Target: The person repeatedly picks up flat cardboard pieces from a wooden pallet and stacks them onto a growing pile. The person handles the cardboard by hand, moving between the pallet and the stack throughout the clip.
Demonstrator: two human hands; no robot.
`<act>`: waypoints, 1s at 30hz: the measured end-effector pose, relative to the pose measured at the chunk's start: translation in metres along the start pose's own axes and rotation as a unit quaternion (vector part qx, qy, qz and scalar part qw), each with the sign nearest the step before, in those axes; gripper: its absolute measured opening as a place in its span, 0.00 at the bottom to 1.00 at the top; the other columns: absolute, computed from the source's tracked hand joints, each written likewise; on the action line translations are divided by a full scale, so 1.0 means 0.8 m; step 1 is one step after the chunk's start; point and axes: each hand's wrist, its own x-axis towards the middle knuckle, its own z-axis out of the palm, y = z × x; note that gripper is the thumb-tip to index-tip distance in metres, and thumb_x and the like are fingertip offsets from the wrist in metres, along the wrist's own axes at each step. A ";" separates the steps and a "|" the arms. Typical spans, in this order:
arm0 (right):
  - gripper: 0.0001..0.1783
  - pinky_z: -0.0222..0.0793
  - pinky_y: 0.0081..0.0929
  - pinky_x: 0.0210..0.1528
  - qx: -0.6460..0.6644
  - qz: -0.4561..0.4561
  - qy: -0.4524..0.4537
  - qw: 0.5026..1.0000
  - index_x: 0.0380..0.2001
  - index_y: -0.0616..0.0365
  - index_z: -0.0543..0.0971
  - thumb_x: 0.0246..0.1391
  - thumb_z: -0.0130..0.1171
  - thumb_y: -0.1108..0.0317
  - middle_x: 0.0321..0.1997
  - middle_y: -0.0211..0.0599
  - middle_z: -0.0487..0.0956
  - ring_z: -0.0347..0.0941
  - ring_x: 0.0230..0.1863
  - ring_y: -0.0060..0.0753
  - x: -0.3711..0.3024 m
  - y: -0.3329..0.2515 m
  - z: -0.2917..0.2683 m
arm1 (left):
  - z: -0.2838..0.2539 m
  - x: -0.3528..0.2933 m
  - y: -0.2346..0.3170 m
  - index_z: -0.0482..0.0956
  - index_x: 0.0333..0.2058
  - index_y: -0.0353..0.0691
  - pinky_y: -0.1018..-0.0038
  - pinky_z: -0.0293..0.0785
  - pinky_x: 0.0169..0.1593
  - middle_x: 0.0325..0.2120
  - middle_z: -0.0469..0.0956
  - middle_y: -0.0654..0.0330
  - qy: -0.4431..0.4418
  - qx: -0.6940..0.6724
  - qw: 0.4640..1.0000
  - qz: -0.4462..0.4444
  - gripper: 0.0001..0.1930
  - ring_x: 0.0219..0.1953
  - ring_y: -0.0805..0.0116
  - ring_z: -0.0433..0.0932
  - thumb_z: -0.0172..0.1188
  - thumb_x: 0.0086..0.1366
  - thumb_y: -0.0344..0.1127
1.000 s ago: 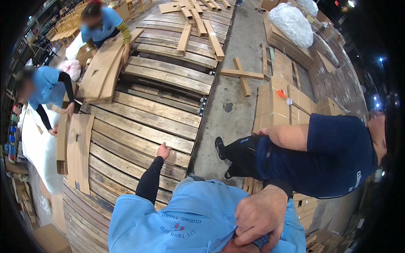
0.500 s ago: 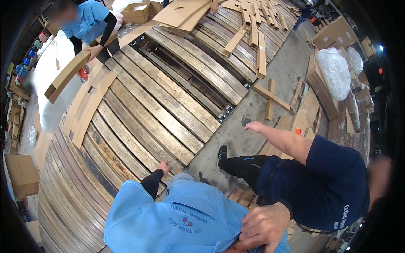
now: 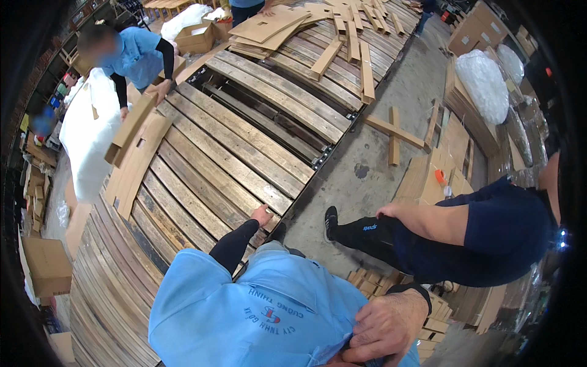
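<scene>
My left hand (image 3: 262,215), at the end of a black sleeve, is over the near edge of the slatted wooden conveyor (image 3: 235,183), its fingers apart and nothing seen in them. Whether it touches the slats is hard to tell. My right hand (image 3: 384,327) is drawn up before my light blue shirt (image 3: 263,306), fingers curled closed; what they hold, if anything, is hidden. Across the conveyor, a co-worker in light blue holds a long folded cardboard piece (image 3: 131,128) above a flat cardboard sheet (image 3: 139,160) with cut-out slots.
A co-worker in dark clothes (image 3: 495,226) stands close on my right. Cardboard sheets (image 3: 269,27) and long cardboard strips (image 3: 353,43) lie farther up the conveyor. Beyond a gap in the slats (image 3: 263,116), two crossed strips (image 3: 394,136) rest on the floor. Stacked cardboard (image 3: 465,116) stands at right.
My left hand has shifted forward and right along the conveyor edge. The dark-clothed co-worker's outstretched arm has dropped to the thigh. The other co-worker's cardboard piece has moved right, over the flat sheet.
</scene>
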 end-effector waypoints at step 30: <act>0.28 0.64 0.30 0.20 0.040 0.047 -0.075 0.995 0.46 0.62 0.80 0.58 0.52 0.46 0.29 0.39 0.79 0.70 0.19 0.33 0.027 0.036 -0.041 | -0.030 -0.060 -0.039 0.68 0.53 0.34 0.54 0.67 0.59 0.49 0.72 0.36 0.182 -0.043 0.967 -0.171 0.29 0.56 0.40 0.69 0.63 0.53 0.38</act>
